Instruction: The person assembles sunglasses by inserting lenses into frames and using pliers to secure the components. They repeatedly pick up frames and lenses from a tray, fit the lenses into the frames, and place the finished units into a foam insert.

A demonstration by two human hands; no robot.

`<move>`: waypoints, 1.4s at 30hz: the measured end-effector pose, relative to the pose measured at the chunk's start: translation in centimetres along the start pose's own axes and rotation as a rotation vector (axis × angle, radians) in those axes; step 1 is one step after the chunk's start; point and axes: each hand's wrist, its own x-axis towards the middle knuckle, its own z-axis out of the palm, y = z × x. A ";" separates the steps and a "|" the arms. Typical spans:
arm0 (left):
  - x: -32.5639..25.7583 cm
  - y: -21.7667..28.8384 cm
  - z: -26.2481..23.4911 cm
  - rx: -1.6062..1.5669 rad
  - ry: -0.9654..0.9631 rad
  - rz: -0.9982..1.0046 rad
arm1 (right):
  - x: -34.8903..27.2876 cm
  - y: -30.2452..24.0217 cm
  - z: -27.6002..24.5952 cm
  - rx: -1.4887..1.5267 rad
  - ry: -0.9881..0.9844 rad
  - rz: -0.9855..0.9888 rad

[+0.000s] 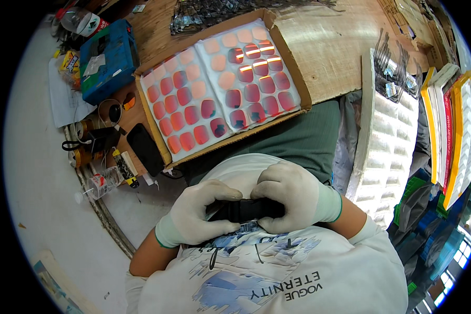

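Pinching a small black, bar-like object (246,209) between them, both white-gloved hands sit close against the person's white printed shirt (277,277), near the bottom middle of the view. The left hand (196,214) curls its fingers over the object's left end, and the right hand (290,196) wraps over its right end, so the hands are together and clamped on it, knuckles nearly meeting above it. The object's long axis runs left to right, level across the body, one end toward each hand; most of it is hidden by the gloves, so what it is cannot be told.

Just beyond the hands, on the wooden table (329,47), lies a shallow brown cardboard box (293,68) tilted with its long side running from near left to far right. It holds two clear sheets of reddish-orange tinted lenses (225,83) in rows. Left of the box lie a black phone (145,148), a blue box (107,60) and several small tins and bottles (89,141). To the right, a white foam tray (384,136) with empty slots holds metal parts (395,65) at its far end, and farther right stand stacked yellow and white trays (455,131).
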 end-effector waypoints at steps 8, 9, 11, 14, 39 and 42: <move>-0.2 0.0 0.1 0.092 0.008 -0.012 | 0.2 -0.1 0.2 0.007 0.035 -0.021; -0.2 -0.2 0.1 0.090 0.013 -0.002 | 0.2 -0.1 0.3 0.008 0.034 -0.020; -0.2 -0.2 0.1 0.090 0.016 -0.007 | 0.2 -0.1 0.2 0.007 0.027 -0.015; -0.1 0.1 0.1 0.101 0.016 -0.029 | 0.1 -0.2 0.2 0.001 0.015 -0.009; 0.3 2.0 -1.7 0.136 -0.132 -0.101 | 0.3 1.0 -1.2 0.192 -0.125 -0.031; 0.5 1.5 -2.3 0.110 -0.127 -0.109 | 0.3 1.9 -1.5 0.286 -0.158 -0.022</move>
